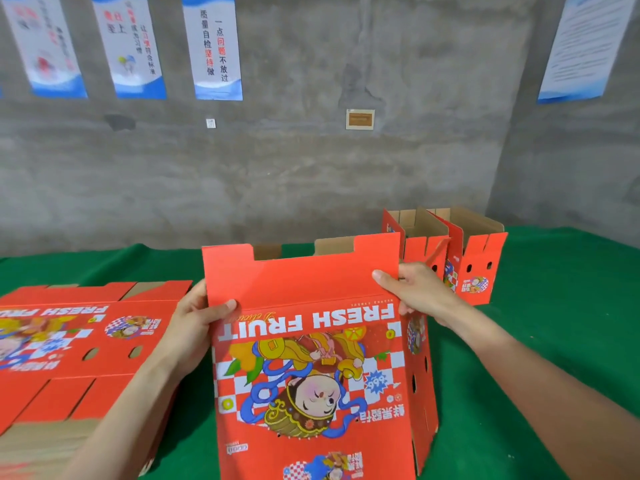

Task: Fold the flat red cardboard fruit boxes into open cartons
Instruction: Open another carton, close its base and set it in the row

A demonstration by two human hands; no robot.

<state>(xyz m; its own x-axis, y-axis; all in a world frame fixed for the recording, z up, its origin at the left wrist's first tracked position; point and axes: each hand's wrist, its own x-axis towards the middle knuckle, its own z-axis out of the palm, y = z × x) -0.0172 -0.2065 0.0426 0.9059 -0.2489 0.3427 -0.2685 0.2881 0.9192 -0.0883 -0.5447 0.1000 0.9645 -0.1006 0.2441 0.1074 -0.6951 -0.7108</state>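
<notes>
Now both hands grip the red box [311,358].

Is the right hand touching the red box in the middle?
Touching. The head view shows the right hand gripping the red box at its right edge, thumb on the front flap.

Upside-down "FRESH FRUIT" and "666" on the held red box [311,358], "FRESH" also on the flat stack [86,341] left of it.
</notes>
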